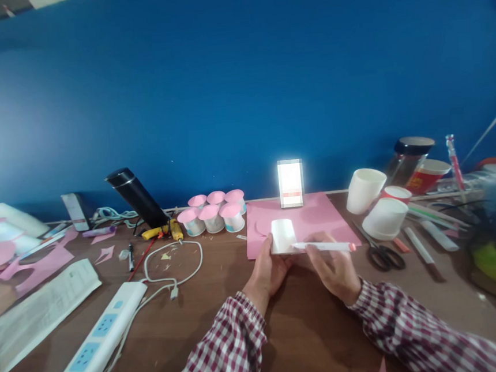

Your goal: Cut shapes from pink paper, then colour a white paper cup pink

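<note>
My left hand (263,276) is closed around a small white paper cup (283,236), its thumb along the near left side. A white marker with a pinkish-orange end (329,246) is pinched in my right hand (337,271), its tip pointing left at the cup's lower right side. Whether the tip touches the cup I cannot tell. Both hands are over the near edge of a pink paper sheet (320,217). At the back of that sheet a lit phone (291,185) stands upright, its screen blurred out.
Several short cups with pink tops (211,219) stand left of the sheet. On the right are white paper cups (384,219), black scissors (384,256) and markers (419,245). A power strip (108,325) and cable lie left, near another person's hand (0,300).
</note>
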### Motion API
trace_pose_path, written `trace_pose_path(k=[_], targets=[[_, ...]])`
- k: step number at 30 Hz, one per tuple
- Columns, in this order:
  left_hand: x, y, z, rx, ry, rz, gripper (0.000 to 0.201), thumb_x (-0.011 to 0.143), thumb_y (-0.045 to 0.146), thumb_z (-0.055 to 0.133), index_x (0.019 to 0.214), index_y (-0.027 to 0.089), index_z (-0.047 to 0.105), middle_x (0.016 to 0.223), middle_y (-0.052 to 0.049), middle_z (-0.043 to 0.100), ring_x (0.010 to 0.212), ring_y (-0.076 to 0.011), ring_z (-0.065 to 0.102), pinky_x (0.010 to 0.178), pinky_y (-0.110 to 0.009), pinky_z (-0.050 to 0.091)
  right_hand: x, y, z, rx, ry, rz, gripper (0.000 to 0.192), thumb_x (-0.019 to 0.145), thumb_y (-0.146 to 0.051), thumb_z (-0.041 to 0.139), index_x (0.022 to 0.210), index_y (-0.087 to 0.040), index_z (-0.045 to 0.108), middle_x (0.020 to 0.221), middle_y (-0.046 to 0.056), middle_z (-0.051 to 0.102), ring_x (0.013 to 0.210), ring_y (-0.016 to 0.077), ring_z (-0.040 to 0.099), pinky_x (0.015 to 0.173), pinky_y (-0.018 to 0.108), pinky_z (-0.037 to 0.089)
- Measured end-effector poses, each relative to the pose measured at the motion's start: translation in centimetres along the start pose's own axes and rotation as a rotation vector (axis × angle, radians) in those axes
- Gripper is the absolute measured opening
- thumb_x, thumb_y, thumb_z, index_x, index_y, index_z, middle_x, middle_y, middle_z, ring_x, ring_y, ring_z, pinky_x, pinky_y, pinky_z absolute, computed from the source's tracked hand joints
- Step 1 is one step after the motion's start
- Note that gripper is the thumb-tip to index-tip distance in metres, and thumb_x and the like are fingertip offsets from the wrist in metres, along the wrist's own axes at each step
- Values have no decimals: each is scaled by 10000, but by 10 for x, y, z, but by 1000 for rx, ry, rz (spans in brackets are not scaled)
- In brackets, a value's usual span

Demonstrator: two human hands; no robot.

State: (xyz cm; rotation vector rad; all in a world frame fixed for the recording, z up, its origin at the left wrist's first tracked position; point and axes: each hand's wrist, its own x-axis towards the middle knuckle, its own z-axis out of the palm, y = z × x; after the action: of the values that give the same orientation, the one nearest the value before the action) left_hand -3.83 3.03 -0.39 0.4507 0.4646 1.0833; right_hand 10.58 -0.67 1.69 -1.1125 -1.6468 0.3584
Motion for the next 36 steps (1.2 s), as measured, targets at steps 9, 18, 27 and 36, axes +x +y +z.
trace_pose_path(k=[9, 18, 27, 36], targets=[[0, -1, -1, -5, -9, 5, 447, 870, 424, 454, 1133, 80, 563, 980, -140, 671, 890, -236, 628, 830, -378, 484, -1, 0, 0, 17, -12, 1, 84, 883, -232, 491, 892, -188, 562, 844, 41, 604, 796, 183, 579, 738, 300, 461], [1, -1, -2, -12, 20, 5, 410, 873, 405, 451, 1080, 78, 585, 930, -127, 676, 858, -226, 629, 812, -372, 489, -1, 1, 1, -13, 26, -12, 92, 884, -236, 491, 925, -192, 560, 862, 53, 599, 812, 199, 580, 750, 318, 458], [1, -1, -2, -2, 12, 17, 401, 865, 405, 465, 1063, 83, 598, 941, -129, 676, 853, -224, 628, 815, -374, 489, -1, 1, 2, 19, 17, 15, 94, 885, -243, 491, 908, -194, 568, 850, 39, 609, 791, 184, 587, 732, 294, 462], [-2, 0, 3, 22, -18, 27, 427, 861, 417, 479, 1113, 90, 586, 987, -136, 671, 929, -232, 617, 846, -363, 482, 2, -5, -1, -24, -7, -22, 119, 895, -256, 469, 894, -187, 564, 834, 43, 626, 788, 187, 587, 732, 298, 452]])
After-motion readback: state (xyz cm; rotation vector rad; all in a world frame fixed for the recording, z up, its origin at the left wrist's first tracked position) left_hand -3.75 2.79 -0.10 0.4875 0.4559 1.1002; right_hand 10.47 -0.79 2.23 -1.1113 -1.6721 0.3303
